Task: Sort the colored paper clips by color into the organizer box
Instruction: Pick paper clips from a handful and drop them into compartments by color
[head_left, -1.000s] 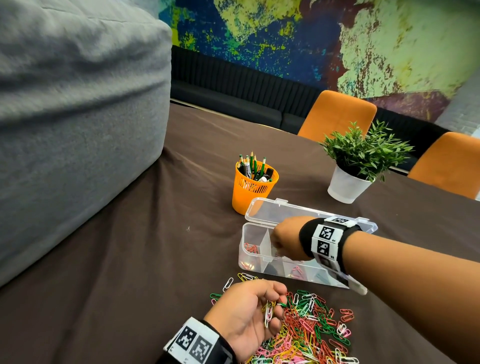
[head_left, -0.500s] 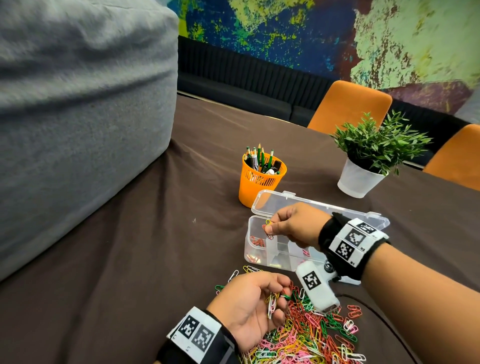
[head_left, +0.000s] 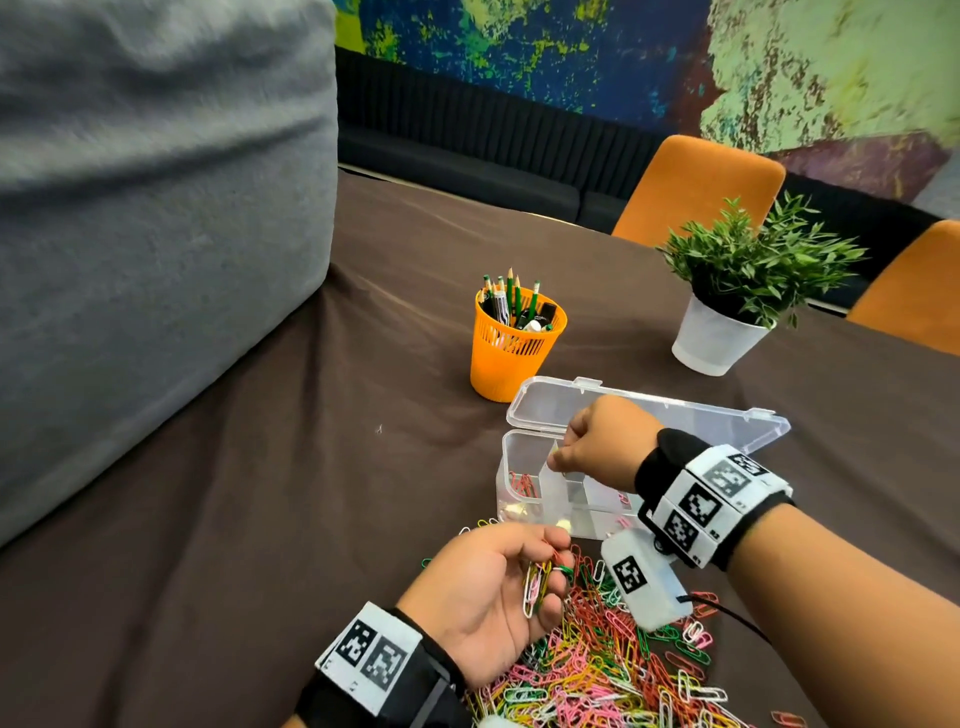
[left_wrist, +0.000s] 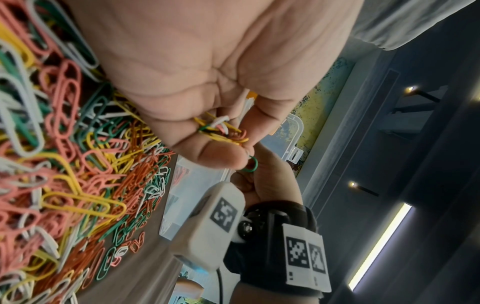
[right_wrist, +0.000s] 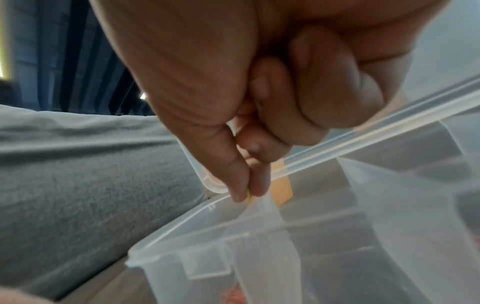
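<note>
Yellow clip (right_wrist: 248, 199) pinched over organizer box (right_wrist: 182, 214), visible only wrist-side

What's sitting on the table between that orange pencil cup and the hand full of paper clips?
In the head view, the clear plastic organizer box, its lid open, lies between the orange mesh pencil cup and the left hand; a few stray clips lie just before the hand.

Head view looks forward and down over both hands. Left wrist view sits close under the left hand (left_wrist: 207, 67), facing the organizer box (left_wrist: 182, 185). Right wrist view looks along the right hand (right_wrist: 259, 92), just above that shared box.
</note>
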